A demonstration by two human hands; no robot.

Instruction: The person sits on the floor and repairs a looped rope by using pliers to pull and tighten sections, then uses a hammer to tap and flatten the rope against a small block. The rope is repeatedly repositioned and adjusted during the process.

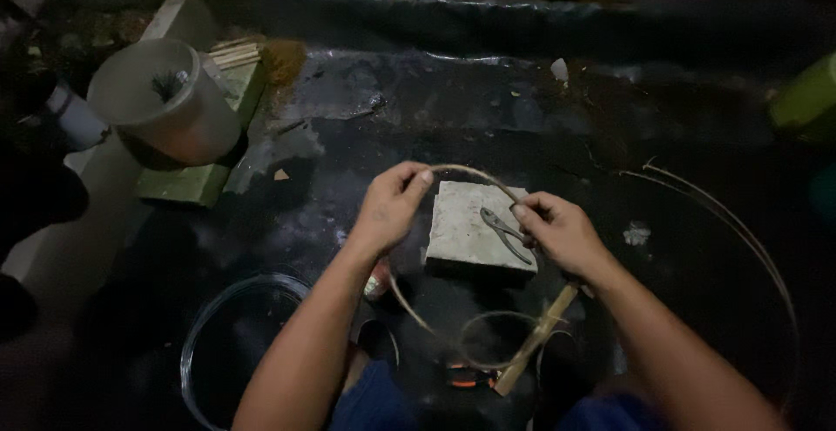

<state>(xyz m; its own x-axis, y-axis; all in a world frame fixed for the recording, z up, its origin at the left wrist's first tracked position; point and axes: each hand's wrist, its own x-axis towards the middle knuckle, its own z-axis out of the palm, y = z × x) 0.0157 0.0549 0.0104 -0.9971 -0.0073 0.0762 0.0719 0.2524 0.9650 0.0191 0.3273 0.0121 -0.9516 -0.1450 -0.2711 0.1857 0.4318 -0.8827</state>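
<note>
Two hands are bending a thin strip (475, 176); left hand (389, 207) and right hand (562, 232) pinching it; overbending beside pliers (505, 232) could snap it.

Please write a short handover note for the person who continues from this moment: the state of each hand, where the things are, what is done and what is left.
Left hand: fingers pinch the bent strip at its left end.
Right hand: grips the strip's right end.
Things: pliers lie on the stone slab; a wooden stick leans below the right wrist; wire coil on the floor, lower left.
Done: strip curved into an arc.
Left: loop not closed; pliers untouched.
</note>
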